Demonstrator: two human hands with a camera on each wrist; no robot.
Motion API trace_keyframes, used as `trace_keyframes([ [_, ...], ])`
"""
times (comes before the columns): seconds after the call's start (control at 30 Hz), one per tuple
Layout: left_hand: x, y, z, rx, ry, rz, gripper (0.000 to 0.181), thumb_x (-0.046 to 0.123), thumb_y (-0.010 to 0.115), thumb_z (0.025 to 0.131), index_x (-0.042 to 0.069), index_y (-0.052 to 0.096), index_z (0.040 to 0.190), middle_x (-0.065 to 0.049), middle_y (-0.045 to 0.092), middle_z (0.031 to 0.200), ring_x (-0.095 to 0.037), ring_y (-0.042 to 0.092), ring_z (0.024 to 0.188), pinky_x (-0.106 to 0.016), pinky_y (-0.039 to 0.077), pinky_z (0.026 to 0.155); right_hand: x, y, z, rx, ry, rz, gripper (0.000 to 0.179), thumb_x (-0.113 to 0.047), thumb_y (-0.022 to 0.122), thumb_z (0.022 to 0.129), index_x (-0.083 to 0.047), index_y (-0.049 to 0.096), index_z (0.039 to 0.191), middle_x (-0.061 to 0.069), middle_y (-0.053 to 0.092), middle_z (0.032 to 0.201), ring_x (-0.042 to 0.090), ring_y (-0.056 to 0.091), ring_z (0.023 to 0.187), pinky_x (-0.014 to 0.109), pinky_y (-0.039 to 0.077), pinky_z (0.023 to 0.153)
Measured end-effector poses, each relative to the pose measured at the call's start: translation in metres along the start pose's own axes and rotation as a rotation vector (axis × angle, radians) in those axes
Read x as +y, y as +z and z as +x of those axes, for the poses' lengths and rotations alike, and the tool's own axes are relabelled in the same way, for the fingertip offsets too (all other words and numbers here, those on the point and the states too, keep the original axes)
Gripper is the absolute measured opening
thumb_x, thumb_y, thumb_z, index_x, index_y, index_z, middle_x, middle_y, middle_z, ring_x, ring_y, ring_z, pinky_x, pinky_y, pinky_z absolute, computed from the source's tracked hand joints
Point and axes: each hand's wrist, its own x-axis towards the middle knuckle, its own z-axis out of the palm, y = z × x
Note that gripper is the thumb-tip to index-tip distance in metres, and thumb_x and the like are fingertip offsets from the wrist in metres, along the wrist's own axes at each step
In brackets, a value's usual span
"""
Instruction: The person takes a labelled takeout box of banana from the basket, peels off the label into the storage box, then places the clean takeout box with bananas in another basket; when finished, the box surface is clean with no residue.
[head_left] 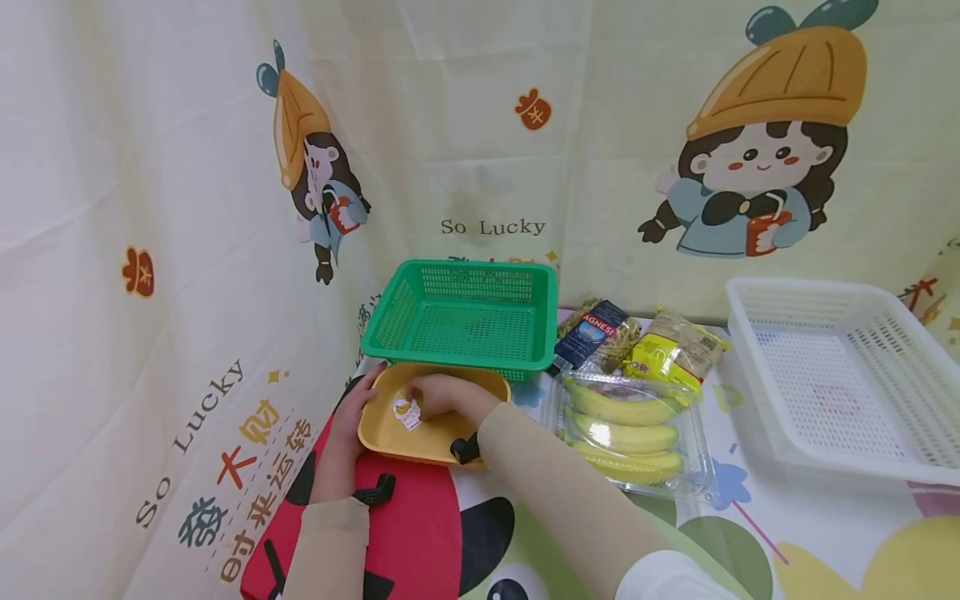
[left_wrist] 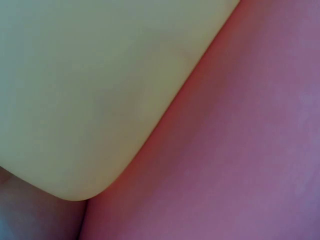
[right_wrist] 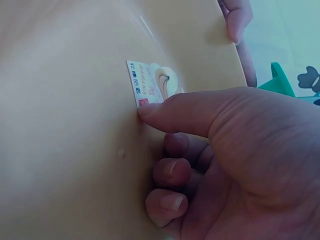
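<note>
An orange-yellow plastic basin (head_left: 435, 433) stands tilted in front of the green basket. My left hand (head_left: 352, 414) grips its left rim; some of those fingers (right_wrist: 239, 20) show at the rim in the right wrist view. In the left wrist view the basin's pale underside (left_wrist: 90, 100) fills the upper left. Inside the basin, my right hand (head_left: 444, 395) holds a small white banana sticker (right_wrist: 147, 80) by one corner under the thumb. The index finger is mostly hidden, while the other fingers (right_wrist: 170, 172) are curled. A banana picture shows on the sticker.
The green basket (head_left: 459, 362) stands behind the basin. To the right lie a bag of Agnesi pasta (head_left: 596, 333), a yellow-and-clear packet (head_left: 672, 346) and bananas in a clear plastic box (head_left: 630, 433). A white basket (head_left: 772, 400) is at far right, and a printed curtain (head_left: 465, 125) hangs behind.
</note>
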Motion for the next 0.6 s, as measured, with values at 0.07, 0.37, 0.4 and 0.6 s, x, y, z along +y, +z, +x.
trace_keyframes([
  [0.07,0.0,0.001,0.001,-0.005,0.0,-0.006,0.055,0.01,0.027,0.104,0.019,0.024,0.158,-0.002,0.017,0.166,-0.016,0.029,0.143,-0.015,0.041,0.103,0.001,-0.001,-0.002,0.005,0.005,0.006,0.036,-0.01,0.071,0.087,-0.017,0.062,0.121,0.001,0.059,0.11,0.017,0.051,0.094,0.024,0.043,0.078],
  [0.37,-0.002,0.006,0.004,-0.001,-0.023,0.009,0.054,0.013,0.026,0.105,0.021,0.025,0.158,-0.003,0.019,0.165,-0.009,0.041,0.132,-0.015,0.044,0.101,0.006,-0.005,-0.011,-0.023,0.018,0.039,0.037,-0.022,0.068,0.092,-0.018,0.061,0.127,-0.002,0.06,0.118,0.015,0.051,0.1,0.026,0.046,0.09],
  [0.4,-0.002,0.006,0.004,-0.004,-0.022,0.007,0.054,0.013,0.026,0.105,0.021,0.025,0.158,-0.003,0.019,0.165,-0.009,0.041,0.132,-0.015,0.044,0.101,0.007,-0.006,-0.013,-0.027,0.019,0.038,0.038,-0.023,0.068,0.092,-0.018,0.061,0.129,-0.002,0.06,0.119,0.015,0.051,0.1,0.026,0.046,0.09],
  [0.6,0.008,0.012,-0.001,-0.014,-0.021,-0.005,0.054,0.011,0.025,0.106,0.015,0.02,0.159,-0.008,0.017,0.165,-0.01,0.041,0.133,-0.017,0.043,0.103,-0.001,-0.021,-0.039,-0.069,-0.034,0.047,0.045,-0.026,0.061,0.097,-0.018,0.054,0.141,0.001,0.061,0.097,0.013,0.053,0.073,0.024,0.048,0.067],
])
